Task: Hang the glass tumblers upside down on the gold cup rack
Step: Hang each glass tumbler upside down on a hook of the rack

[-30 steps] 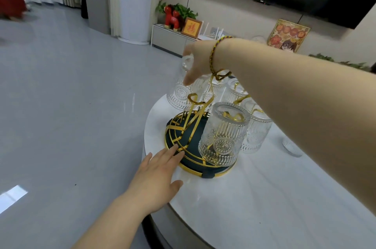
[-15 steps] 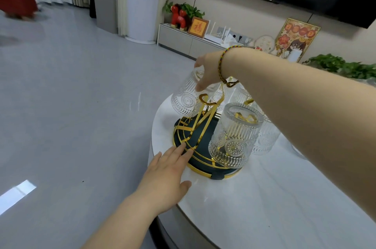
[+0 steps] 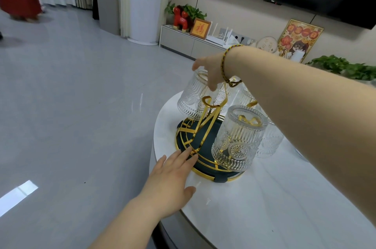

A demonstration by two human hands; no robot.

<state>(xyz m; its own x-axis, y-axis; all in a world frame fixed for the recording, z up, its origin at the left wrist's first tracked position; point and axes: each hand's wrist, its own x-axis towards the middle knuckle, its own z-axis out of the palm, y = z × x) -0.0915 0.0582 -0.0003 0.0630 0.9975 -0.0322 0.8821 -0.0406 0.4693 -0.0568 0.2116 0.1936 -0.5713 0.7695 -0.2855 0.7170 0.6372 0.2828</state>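
1. The white marble bench point(image 3: 264, 197) lies under both my hands, and its rounded edge passes below my left wrist.
2. The gold cup rack point(image 3: 205, 140) stands on its dark round base just ahead of my left grip.
3. A ribbed tumbler point(image 3: 238, 138) hangs upside down on a rack arm, right of my left grip and below my right forearm.
4. My right grip point(image 3: 209, 71) pinches the upturned base of another tumbler point(image 3: 191, 98), tilted over a far arm.
5. My left grip point(image 3: 171, 179) is spread flat, fingertips touching the rack's gold rim.
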